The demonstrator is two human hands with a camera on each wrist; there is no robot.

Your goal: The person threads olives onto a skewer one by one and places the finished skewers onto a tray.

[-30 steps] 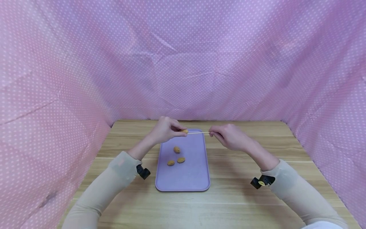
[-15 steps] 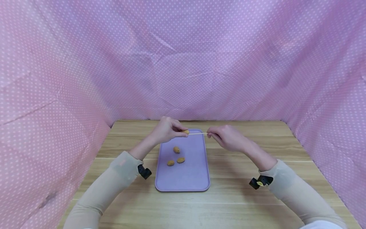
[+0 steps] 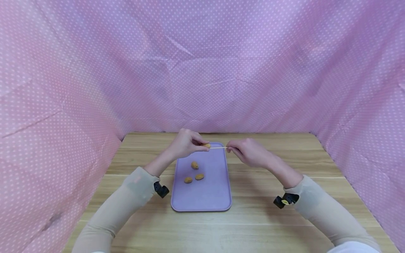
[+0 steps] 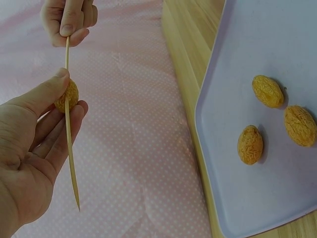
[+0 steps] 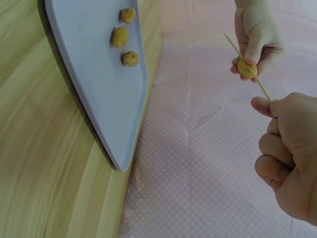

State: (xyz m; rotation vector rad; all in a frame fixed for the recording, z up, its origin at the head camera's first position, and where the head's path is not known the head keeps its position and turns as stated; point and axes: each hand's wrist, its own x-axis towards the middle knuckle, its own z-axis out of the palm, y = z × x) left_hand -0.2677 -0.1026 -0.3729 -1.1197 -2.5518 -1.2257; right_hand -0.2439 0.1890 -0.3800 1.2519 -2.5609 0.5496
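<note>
Left wrist view: the left hand (image 4: 29, 148) pinches one fruit (image 4: 74, 93), the right hand (image 4: 72, 19) a stick (image 4: 71, 156) reaching past it, piercing unclear. Three fruits (image 4: 250, 145) lie untouched on the tray (image 4: 233, 74).

We see a light wooden table (image 3: 202, 232) with its grain running from side to side in pale and darker bands. Directly on it, slightly left of the middle, we find a shallow lilac tray (image 3: 215, 195) lying flat, with rounded corners and a low raised rim. Its long sides run from the near part of the table towards the far edge, and its far end lies near that edge. On the tray's left half we count three wrinkled, yellow-brown oval pieces: a farther one (image 3: 194, 165), and two nearer ones, the right one (image 3: 199, 176) just beside the left one (image 3: 188, 180).
</note>
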